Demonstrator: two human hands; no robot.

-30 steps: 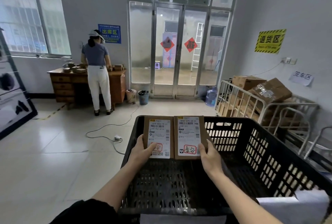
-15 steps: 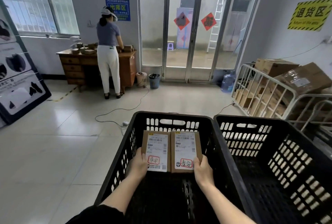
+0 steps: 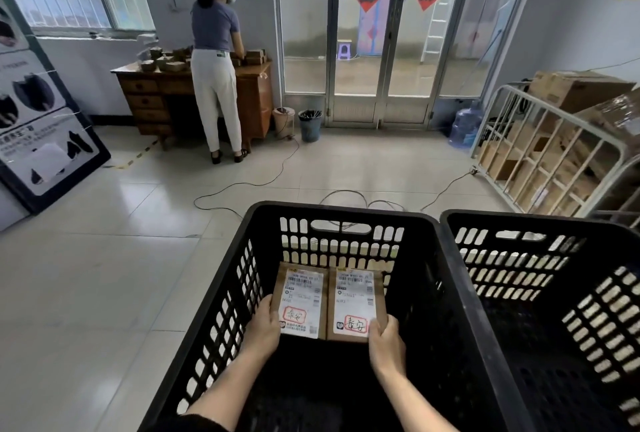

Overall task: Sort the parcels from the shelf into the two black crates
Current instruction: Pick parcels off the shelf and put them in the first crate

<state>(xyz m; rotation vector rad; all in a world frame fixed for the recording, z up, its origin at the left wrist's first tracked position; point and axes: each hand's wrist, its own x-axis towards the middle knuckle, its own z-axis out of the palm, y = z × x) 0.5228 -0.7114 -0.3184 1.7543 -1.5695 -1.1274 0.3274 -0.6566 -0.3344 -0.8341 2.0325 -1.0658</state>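
Left hand [image 3: 263, 331] gripping left parcel [image 3: 300, 298], right hand [image 3: 386, 341] gripping right parcel [image 3: 356, 298], brown, white-labelled

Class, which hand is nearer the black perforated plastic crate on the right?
Right. The right hand sits left of that crate; the left hand lies farther left, beyond both brown cardboard parcels.

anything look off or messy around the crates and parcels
Only the loose cables snaking over the floor just beyond the left crate look untidy, a likely trip hazard. The left parcel in the left hand and right parcel in the right hand look level and undamaged.
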